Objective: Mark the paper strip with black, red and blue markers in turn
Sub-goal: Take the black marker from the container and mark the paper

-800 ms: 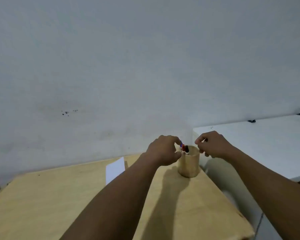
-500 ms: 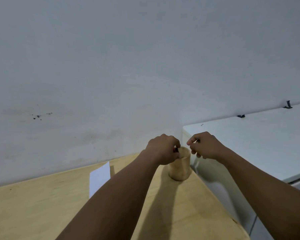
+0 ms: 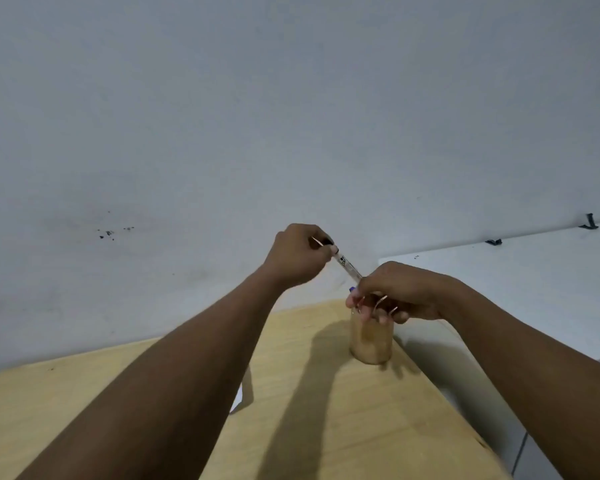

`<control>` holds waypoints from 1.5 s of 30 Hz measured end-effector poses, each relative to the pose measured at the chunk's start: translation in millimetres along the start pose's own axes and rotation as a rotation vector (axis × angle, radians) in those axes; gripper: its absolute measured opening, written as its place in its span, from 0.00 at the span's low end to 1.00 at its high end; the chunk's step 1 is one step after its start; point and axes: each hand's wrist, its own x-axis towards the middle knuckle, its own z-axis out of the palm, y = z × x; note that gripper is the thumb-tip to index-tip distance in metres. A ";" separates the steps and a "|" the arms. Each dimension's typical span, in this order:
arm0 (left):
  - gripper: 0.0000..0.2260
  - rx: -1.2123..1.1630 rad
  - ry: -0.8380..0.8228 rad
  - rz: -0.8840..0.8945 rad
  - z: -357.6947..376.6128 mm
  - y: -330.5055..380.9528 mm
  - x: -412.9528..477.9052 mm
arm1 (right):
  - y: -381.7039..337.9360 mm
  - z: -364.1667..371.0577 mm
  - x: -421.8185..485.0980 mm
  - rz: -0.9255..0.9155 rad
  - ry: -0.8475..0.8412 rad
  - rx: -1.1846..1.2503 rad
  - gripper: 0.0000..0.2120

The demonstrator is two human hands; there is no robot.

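Note:
A tan cup (image 3: 371, 344) stands near the right edge of the wooden table (image 3: 343, 410). My left hand (image 3: 297, 256) is raised above and left of the cup, fingers closed on the black top end of a thin clear-barrelled marker (image 3: 347, 268) that slants down toward the cup. My right hand (image 3: 392, 294) hovers over the cup's mouth, fingers curled around the marker's lower part. A blue marker tip (image 3: 352, 289) peeks out beside the right fingers. The white paper strip (image 3: 238, 400) is almost wholly hidden behind my left forearm.
A grey wall fills the background, with a few dark specks (image 3: 110, 233) at the left. A white cabinet top (image 3: 520, 282) adjoins the table on the right, slightly higher. The table's right edge runs close to the cup.
My left hand has risen from the cup's rim, drawing a marker up and out to the left. My right hand moved over the cup's mouth. The camera shifted, hiding the paper strip behind my forearm.

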 end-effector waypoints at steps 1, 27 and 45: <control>0.05 -0.078 0.011 -0.038 -13.7 -1.3 -2.2 | -8.1 8.4 0.8 0.004 -0.052 0.028 0.19; 0.13 0.293 -0.032 -0.471 -142.5 -249.7 -136.8 | -40.7 189.5 139.8 -0.133 -0.066 0.920 0.10; 0.17 0.613 -0.289 -0.439 -116.3 -281.1 -110.9 | -33.5 231.9 200.6 -0.181 0.059 0.544 0.05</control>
